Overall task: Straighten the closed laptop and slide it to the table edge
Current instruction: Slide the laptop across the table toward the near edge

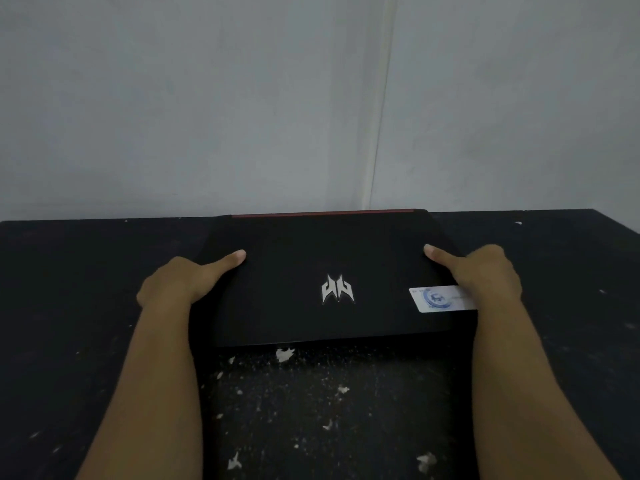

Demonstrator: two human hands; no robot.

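both hands [180,282] gripping laptop [329,271] sides

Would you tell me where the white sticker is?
In the head view, the white sticker sits on the laptop lid's right side, partly under the right hand.

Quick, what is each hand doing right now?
Left hand: closed on the left side of the closed laptop, thumb on the lid.
Right hand: closed on the laptop's right side, thumb on the lid, beside the white sticker.
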